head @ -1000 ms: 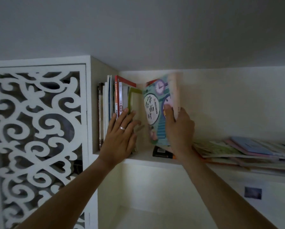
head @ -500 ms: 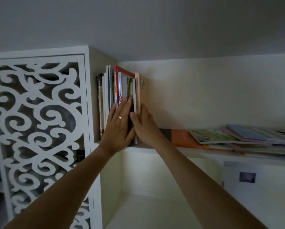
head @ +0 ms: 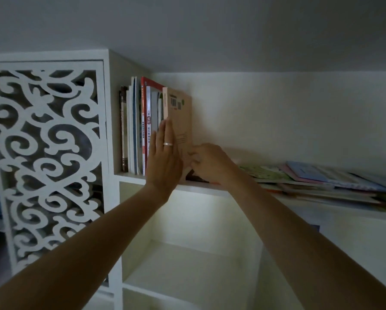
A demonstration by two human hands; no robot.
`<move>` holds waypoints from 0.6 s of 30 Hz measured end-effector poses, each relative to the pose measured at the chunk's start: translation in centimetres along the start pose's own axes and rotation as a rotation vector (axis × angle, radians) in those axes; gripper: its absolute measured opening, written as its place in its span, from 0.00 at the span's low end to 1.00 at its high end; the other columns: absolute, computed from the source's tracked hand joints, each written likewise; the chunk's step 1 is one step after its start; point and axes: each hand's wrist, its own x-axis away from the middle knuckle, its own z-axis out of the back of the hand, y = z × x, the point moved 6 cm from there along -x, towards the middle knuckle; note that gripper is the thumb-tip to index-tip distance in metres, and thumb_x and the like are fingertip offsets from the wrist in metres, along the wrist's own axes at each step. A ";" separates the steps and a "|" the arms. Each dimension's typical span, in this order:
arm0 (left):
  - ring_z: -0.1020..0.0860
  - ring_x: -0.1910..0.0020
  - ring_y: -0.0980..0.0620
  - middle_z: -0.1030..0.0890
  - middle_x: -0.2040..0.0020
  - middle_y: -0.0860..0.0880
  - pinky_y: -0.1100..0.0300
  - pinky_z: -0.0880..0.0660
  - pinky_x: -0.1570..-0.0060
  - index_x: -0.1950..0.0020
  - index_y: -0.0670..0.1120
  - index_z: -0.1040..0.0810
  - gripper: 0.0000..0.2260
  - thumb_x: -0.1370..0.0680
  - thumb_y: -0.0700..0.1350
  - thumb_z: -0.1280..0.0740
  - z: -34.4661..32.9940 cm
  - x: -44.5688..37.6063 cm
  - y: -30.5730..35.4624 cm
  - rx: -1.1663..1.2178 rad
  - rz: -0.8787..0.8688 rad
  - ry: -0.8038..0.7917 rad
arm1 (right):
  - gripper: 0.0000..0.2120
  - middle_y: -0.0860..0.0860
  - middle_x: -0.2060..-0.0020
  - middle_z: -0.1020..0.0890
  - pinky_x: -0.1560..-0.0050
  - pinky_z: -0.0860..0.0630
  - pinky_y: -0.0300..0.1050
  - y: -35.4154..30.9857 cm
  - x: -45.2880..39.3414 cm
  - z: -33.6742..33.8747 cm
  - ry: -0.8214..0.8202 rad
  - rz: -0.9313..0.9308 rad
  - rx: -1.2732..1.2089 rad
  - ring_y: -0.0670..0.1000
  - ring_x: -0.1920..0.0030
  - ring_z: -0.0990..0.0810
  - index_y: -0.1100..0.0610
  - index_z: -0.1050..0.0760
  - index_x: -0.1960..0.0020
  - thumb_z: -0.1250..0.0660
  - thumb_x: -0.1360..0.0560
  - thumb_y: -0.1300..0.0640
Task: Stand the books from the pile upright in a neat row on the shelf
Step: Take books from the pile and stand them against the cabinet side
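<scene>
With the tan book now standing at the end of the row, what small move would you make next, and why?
Probably slide the right hand right to the flat pile for another book. The tan book stands upright against the row, and the left hand lies flat bracing it.

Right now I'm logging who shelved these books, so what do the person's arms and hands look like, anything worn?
Both forearms are bare, with no sleeves, watch or gloves in view. The left hand wears one plain silver-coloured ring on a finger. The right hand shows no ring or other marking that can be seen.
</scene>
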 end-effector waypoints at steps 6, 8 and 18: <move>0.52 0.17 0.36 0.53 0.16 0.36 0.41 0.49 0.19 0.16 0.40 0.56 0.37 0.20 0.36 0.41 1.6 -0.7 3.5 -0.288 -0.128 -0.026 | 0.33 0.53 0.31 0.28 0.28 0.35 0.63 7.1 4.6 4.5 -0.304 -0.155 0.357 0.57 0.30 0.31 0.40 0.31 0.26 0.28 0.28 0.35; 0.44 0.19 0.34 0.44 0.18 0.36 0.41 0.45 0.19 0.18 0.41 0.46 0.32 0.21 0.34 0.42 0.8 -1.0 4.8 -0.298 -0.279 -0.153 | 0.37 0.51 0.29 0.29 0.27 0.39 0.64 9.5 5.9 6.2 -0.326 -0.172 0.400 0.56 0.29 0.32 0.38 0.35 0.25 0.27 0.30 0.33; 0.24 0.39 0.37 0.20 0.42 0.39 0.41 0.32 0.28 0.41 0.41 0.23 0.35 0.19 0.58 0.65 -1.7 -1.7 4.9 0.015 -0.066 -0.390 | 0.26 0.50 0.45 0.19 0.52 0.22 0.48 13.9 9.2 9.4 -0.177 -0.085 0.388 0.51 0.52 0.20 0.43 0.28 0.31 0.30 0.27 0.39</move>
